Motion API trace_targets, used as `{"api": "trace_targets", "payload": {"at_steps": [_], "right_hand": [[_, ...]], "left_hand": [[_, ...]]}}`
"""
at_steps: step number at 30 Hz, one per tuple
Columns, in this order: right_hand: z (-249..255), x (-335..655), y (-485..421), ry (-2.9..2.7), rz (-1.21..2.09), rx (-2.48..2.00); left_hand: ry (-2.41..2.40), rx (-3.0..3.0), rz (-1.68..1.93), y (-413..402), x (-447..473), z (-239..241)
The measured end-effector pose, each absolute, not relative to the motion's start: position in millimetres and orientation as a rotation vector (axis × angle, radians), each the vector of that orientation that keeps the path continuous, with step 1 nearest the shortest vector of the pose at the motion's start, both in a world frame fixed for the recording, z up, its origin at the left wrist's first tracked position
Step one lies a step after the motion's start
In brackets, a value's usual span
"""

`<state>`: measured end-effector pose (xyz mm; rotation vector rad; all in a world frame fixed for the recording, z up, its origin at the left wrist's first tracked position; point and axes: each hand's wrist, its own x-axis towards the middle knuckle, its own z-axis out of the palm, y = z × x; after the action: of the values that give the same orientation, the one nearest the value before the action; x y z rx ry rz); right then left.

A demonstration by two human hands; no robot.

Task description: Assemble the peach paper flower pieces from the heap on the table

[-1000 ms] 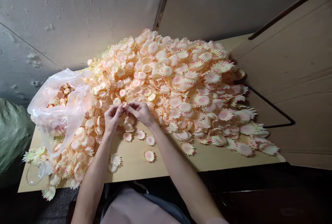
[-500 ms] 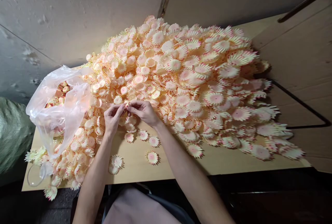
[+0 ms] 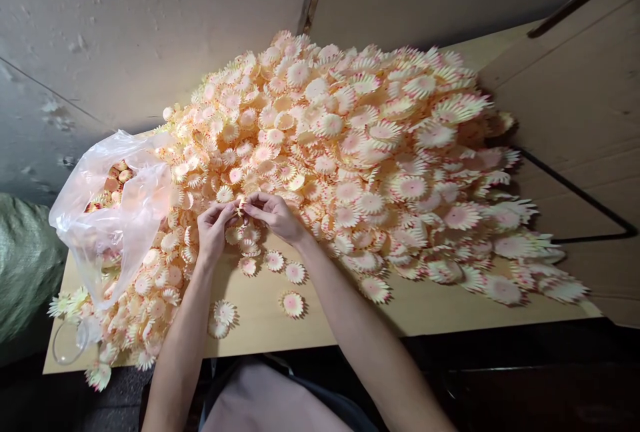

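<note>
Between my fingertips is a small cream flower piece (image 3: pixel 241 206) with a fringed edge. My left hand (image 3: pixel 215 224) pinches it from the left, and my right hand (image 3: pixel 274 216) pinches it from the right. Both sets of fingers are closed, and they partly cover the piece. Around and beyond my hands spreads a big heap of cream and pink artificial flower pieces (image 3: pixel 330 125). Just below my hands a few loose flower pieces (image 3: pixel 274 260) lie on the table, and another flower piece (image 3: pixel 293 304) lies nearer the front edge.
A clear plastic bag (image 3: pixel 133 212) at the left holds small curled pieces (image 3: pixel 120 171). A transparent round ring or lid (image 3: pixel 70 342) lies at the table's (image 3: pixel 320 335) front left corner. Cardboard (image 3: pixel 580 119) stands at the right, and a green sack (image 3: pixel 27 265) bulges at the left.
My hands stay together in nearly the same spot, and the flower piece between them now shows more upright. The whole view has shifted slightly.
</note>
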<state>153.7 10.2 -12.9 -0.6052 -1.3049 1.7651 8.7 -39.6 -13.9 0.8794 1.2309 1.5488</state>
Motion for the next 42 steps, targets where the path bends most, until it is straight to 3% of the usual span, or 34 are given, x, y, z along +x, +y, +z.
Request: {"api": "trace_targets", "payload": {"at_steps": [42], "right_hand": [[-15.3,155.5,11.7,-1.297,1.781,-0.599]], "left_hand": [[1.267,0.985,1.57,-39.9,10.9,-12.5]]}}
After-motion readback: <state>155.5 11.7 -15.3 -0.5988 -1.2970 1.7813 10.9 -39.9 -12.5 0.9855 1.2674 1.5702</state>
